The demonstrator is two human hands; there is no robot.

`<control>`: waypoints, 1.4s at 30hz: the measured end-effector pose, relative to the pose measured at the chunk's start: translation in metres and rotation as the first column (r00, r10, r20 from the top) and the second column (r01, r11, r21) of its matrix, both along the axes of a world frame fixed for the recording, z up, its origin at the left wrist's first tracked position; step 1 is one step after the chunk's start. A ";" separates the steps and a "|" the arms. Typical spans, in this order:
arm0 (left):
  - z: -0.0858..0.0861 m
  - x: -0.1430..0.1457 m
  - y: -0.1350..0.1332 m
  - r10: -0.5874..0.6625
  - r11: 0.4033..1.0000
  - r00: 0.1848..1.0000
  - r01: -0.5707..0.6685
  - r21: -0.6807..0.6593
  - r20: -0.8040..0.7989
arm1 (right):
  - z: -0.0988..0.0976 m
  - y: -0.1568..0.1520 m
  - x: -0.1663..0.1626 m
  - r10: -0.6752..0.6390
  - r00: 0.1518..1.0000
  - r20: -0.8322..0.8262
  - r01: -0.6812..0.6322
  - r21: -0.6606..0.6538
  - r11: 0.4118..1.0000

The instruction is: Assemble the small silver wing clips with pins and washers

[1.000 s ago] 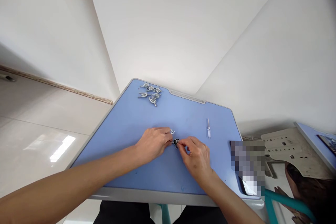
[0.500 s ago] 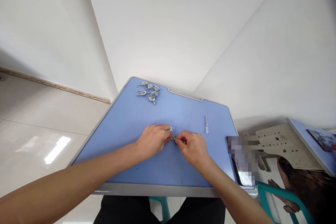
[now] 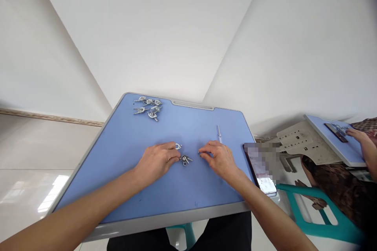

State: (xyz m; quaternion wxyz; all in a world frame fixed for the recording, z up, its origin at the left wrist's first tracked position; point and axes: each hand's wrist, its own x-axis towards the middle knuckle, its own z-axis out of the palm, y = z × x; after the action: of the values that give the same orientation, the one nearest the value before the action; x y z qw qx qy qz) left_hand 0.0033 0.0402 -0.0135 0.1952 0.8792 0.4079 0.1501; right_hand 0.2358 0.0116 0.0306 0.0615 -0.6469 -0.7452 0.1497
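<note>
My left hand (image 3: 159, 160) is closed, its thumb and fingertips pinching the edge of a small round metal fitting (image 3: 185, 159) with a short stem, low over the blue tabletop. Close to its knuckles lies a flat silver metal plate (image 3: 178, 146) with a hole, partly covered by the fingers. A little to the right of the fitting, my right hand (image 3: 219, 159) pinches a tiny piece between thumb and forefinger, too small to name. Just behind that hand rests a small screwdriver (image 3: 219, 133) with a clear handle, its lower end hidden.
Several similar metal fittings (image 3: 149, 104) lie in a pile at the table's far left. A phone (image 3: 262, 172) sits along the right edge of the blue table (image 3: 118, 133). Further right are a green stool (image 3: 318, 219) and another table (image 3: 332, 137) with a co-worker's hand.
My right hand has drawn away from the metal fitting to the right, while my left hand keeps hold of it. The view has turned right, and a co-worker's hand now shows.
</note>
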 end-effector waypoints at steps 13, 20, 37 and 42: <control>0.004 0.001 0.001 -0.009 1.000 0.999 0.010 -0.009 0.032 | -0.010 0.001 -0.008 0.051 0.994 0.098 -0.060 0.092 0.994; 0.009 -0.010 0.010 0.016 0.997 0.994 -0.007 -0.082 0.111 | -0.010 0.014 -0.007 0.089 0.988 0.127 -0.099 0.075 0.992; 0.009 0.003 0.026 0.066 0.998 0.997 -0.066 0.004 -0.042 | -0.030 0.020 -0.001 0.158 0.986 -0.061 -0.146 0.163 0.976; 0.010 0.003 0.025 0.098 0.994 0.994 -0.100 -0.042 -0.056 | -0.031 0.018 0.000 0.156 0.987 -0.034 -0.149 0.154 0.977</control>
State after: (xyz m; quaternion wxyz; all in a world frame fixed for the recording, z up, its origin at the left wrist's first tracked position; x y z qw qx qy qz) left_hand 0.0061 0.0655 -0.0038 0.1959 0.8570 0.4594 0.1266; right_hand 0.2354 0.0291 -0.0005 0.1156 -0.5776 -0.8002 0.1121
